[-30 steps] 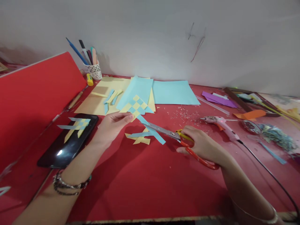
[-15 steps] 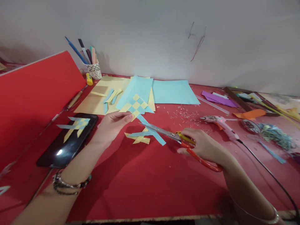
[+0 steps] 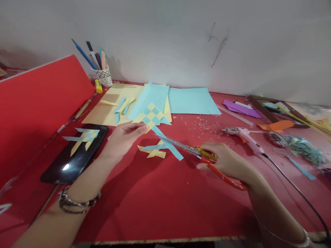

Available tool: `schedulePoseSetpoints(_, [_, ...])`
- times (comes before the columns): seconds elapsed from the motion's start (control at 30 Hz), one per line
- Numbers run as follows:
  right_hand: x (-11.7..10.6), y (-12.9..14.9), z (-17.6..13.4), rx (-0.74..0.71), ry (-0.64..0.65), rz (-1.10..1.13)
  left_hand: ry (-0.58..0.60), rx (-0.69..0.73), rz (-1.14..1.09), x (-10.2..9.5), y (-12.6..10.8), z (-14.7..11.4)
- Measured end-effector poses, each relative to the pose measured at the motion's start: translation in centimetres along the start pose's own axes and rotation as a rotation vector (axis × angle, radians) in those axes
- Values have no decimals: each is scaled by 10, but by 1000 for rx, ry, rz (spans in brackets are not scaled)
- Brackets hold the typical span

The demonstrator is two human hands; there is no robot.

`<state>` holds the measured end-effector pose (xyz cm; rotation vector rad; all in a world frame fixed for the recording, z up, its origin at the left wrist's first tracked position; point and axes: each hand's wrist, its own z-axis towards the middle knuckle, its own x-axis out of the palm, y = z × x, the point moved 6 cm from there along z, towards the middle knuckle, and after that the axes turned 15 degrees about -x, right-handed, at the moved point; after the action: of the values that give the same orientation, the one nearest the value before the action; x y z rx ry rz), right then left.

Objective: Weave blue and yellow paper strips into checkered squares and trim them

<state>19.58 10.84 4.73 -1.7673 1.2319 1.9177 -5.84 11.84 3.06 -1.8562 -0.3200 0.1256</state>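
Between the thumb and fingers of my left hand (image 3: 129,137) is a woven paper piece (image 3: 152,115), checkered in pale yellow and light blue, with strip ends sticking out. My right hand (image 3: 224,160) grips a pair of scissors (image 3: 190,148) with red and yellow handles. Their blades point left, just below the woven piece, near a blue paper strip (image 3: 173,151); I cannot tell whether they touch it. Cut strip pieces (image 3: 155,153) in yellow and blue lie on the red table under the blades.
A second woven piece (image 3: 89,137) rests on a black phone (image 3: 64,168) at left. Yellow paper (image 3: 103,113) and blue sheets (image 3: 193,100) lie at the back, near a pen cup (image 3: 104,76). A pink glue gun (image 3: 245,136) with a cord, purple paper (image 3: 240,108) and a tassel (image 3: 305,150) are at right.
Hardly anything differs. The scissors and my right hand have shifted very slightly to the right; my left hand still pinches the woven paper piece.
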Motion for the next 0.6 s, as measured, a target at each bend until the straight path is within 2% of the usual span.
schedulePoseSetpoints(0.33, [-2,4,0,-3,7,25,31,93,61,0,-3,1])
schedulePoseSetpoints(0.6, [1,-3,0,-1,-5,-5,-18,-5,86,0,-1,0])
